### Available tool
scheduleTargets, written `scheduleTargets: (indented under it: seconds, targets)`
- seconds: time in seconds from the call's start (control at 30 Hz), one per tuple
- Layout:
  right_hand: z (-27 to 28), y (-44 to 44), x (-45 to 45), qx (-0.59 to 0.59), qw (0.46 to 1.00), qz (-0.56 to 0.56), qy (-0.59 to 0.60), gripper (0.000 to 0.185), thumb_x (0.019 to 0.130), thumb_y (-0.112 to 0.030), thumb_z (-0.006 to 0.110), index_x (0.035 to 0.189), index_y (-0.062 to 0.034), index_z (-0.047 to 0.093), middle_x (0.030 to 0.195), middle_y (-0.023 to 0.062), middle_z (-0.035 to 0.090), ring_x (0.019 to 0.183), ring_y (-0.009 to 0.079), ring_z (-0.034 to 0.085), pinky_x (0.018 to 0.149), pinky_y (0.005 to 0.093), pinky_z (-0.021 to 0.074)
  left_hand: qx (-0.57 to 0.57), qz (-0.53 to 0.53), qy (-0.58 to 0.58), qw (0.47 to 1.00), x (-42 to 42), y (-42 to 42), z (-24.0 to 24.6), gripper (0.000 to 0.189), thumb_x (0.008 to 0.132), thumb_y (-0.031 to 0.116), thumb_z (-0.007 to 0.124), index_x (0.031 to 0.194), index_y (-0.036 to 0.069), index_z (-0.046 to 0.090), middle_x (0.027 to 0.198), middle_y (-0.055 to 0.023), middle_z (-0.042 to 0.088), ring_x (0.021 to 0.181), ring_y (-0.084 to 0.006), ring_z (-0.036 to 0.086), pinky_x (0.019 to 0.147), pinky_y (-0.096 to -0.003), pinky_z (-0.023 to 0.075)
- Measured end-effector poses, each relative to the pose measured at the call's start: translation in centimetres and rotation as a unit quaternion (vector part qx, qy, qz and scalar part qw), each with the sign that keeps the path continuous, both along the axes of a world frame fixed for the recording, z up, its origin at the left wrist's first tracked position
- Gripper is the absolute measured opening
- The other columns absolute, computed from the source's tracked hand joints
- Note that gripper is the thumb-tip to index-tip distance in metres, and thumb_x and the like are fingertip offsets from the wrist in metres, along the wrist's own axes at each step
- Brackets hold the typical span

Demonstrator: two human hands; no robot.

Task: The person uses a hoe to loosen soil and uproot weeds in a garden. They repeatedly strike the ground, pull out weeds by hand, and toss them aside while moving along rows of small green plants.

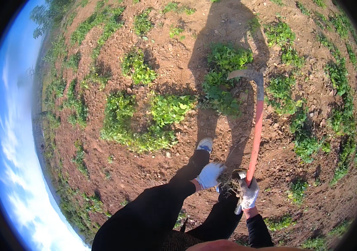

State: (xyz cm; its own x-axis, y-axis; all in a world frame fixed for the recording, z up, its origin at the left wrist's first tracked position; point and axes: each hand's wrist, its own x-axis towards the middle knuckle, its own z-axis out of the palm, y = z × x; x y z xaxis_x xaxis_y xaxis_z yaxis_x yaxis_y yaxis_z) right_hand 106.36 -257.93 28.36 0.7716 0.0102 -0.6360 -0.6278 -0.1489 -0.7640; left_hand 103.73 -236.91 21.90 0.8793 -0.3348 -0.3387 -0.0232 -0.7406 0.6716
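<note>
My right hand [249, 194], in a soiled white work glove, is closed around the red handle [257, 135] of a sickle with a curved metal blade [247, 74] that points left. Beside that hand is a clump of dry roots and stems [229, 183]; whether the hand also holds it cannot be told. My left hand [210, 175], in a white glove, is at the left side of the clump; it is slightly blurred, and its fingertips are unclear. A leafy green plant [222, 84] grows on the ground under and left of the blade.
Leafy plants [169, 109] grow in patches on dry, cloddy reddish soil [140, 169]. More rows [338, 78] run along the right. My shoe [205, 144] stands on the soil just beyond my left hand. The shadow of a person [225, 25] falls ahead.
</note>
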Motion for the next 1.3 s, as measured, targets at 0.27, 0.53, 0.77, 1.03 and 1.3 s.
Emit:
scheduleTargets:
  seconds: [0.27, 0.53, 0.77, 1.03, 1.3]
  targets:
    - [15.6, -4.3, -6.5, -0.132, 0.989, 0.005, 0.064, 0.017, 0.088, -0.017, 0.067, 0.088, -0.0017, 0.059, 0.069, -0.001, 0.055, 0.058, 0.0073, 0.046, 0.053, 0.0266, 0.0382, -0.234, 0.539, 0.052, 0.807, -0.1, 6.7, 18.2, 0.048, 0.079, 0.012, 0.073, 0.123, 0.001, 0.057, 0.116, -0.0148, 0.067, 0.106, -0.022, 0.065, 0.088, -0.0302, 0.051]
    - [27.2, 3.4, -4.3, -0.034, 0.996, -0.061, 0.059, 0.023, 0.087, -0.02, 0.068, 0.082, -0.0018, 0.055, 0.066, -0.0013, 0.051, 0.055, 0.0081, 0.046, 0.049, 0.0282, 0.04, -0.531, 0.653, 0.087, 0.533, -2.5, 23.2, 27.3, 0.061, 0.091, 0.031, 0.065, 0.131, -0.01, 0.044, 0.13, -0.0196, 0.055, 0.115, -0.0232, 0.055, 0.103, -0.0327, 0.0404]
    - [28.9, 8.1, -0.2, -0.087, 0.992, -0.011, 0.092, 0.021, 0.089, -0.023, 0.069, 0.086, -0.0044, 0.059, 0.061, -0.0009, 0.052, 0.046, 0.0099, 0.048, 0.043, 0.0267, 0.0385, -0.213, 0.707, -0.024, 0.674, -8.2, 31.4, 35.7, 0.031, 0.081, 0.008, 0.077, 0.108, -0.001, 0.065, 0.097, -0.0054, 0.072, 0.083, -0.0154, 0.065, 0.077, -0.0296, 0.0517]
    - [29.3, 10.0, 4.2, -0.003, 0.973, -0.124, 0.197, 0.027, 0.092, -0.032, 0.063, 0.078, -0.0112, 0.055, 0.06, 0.0023, 0.054, 0.041, 0.0154, 0.049, 0.038, 0.0321, 0.0424, -0.19, 0.848, -0.055, 0.492, -10.8, 35.3, 40.3, 0.035, 0.082, 0.007, 0.077, 0.114, -0.001, 0.065, 0.103, -0.0073, 0.071, 0.083, -0.0164, 0.065, 0.077, -0.0309, 0.0525]
    - [26.2, 14.3, 14.6, 0.135, 0.911, -0.261, 0.288, 0.026, 0.098, -0.032, 0.055, 0.079, -0.0174, 0.045, 0.058, -0.0059, 0.043, 0.045, 0.0097, 0.044, 0.043, 0.0258, 0.0337, -0.212, 0.887, -0.062, 0.405, 5.5, 39.7, 43.9, 0.047, 0.077, 0.026, 0.081, 0.107, -0.001, 0.057, 0.095, -0.0106, 0.065, 0.066, -0.0185, 0.061, 0.057, -0.0326, 0.0519]
